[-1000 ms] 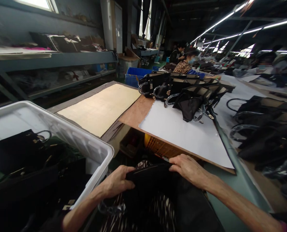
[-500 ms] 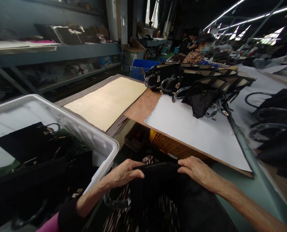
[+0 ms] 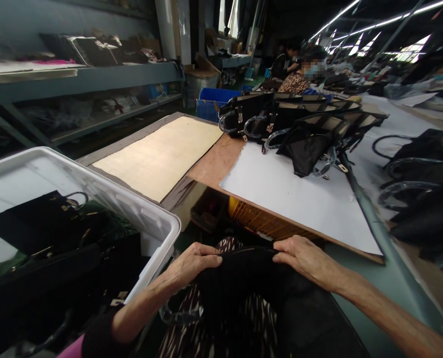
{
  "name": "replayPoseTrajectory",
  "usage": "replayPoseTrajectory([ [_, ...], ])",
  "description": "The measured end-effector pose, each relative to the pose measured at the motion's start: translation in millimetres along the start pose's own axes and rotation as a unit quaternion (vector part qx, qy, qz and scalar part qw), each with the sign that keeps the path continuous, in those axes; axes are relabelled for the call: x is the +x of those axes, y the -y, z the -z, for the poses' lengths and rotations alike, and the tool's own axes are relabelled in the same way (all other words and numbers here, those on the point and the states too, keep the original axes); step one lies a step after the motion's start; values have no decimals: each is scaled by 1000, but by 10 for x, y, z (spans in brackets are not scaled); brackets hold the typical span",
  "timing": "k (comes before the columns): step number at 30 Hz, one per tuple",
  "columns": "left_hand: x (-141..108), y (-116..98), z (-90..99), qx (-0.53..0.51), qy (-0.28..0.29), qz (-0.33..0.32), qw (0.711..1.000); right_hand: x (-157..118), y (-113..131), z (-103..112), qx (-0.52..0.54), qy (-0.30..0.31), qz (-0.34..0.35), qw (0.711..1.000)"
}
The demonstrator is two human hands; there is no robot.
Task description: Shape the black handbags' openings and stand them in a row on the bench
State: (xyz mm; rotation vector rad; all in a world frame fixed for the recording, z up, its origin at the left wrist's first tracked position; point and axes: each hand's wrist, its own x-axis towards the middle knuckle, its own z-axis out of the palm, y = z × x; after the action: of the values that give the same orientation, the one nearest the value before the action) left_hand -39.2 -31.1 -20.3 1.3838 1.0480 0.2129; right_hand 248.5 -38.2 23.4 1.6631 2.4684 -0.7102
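A black handbag (image 3: pixel 299 303) lies across my lap, over patterned trousers. My left hand (image 3: pixel 195 261) pinches its upper edge on the left, thumb and fingers closed on the fabric. On the right, my right hand (image 3: pixel 299 256) grips the same edge, and the rim bows slightly between the two hands. A handle wrapped in clear plastic (image 3: pixel 182 315) hangs below my left hand. The bag's lower part is dark and runs out of view, so its shape there is hard to make out.
To the left stands a white plastic bin (image 3: pixel 162 223) with several black bags inside. Ahead, white paper (image 3: pixel 281 184) and a cream sheet (image 3: pixel 158 154) cover the table. Several black handbags (image 3: pixel 307 144) stand on it. A yellow crate (image 3: pixel 259 219) sits underneath. Farther back, a person (image 3: pixel 296 82) sits.
The view has shifted slightly, so the table and bin appear a little further left. Both hands keep their hold on the bag's edge, almost unmoved.
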Motion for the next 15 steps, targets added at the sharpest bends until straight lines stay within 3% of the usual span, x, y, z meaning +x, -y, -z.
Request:
replayPoseTrajectory([
  [3,23,-61,-14,70,-40,-39,996,-3,72,66,9,14,4,1000],
  [7,77,-199,-145,228,-150,-131,953,36,204,141,25,24,6,999],
  [12,162,-266,-351,350,-155,-168,908,68,277,180,39,20,7,999],
  [15,205,-263,-373,353,-169,-176,903,53,285,180,46,18,0,999],
])
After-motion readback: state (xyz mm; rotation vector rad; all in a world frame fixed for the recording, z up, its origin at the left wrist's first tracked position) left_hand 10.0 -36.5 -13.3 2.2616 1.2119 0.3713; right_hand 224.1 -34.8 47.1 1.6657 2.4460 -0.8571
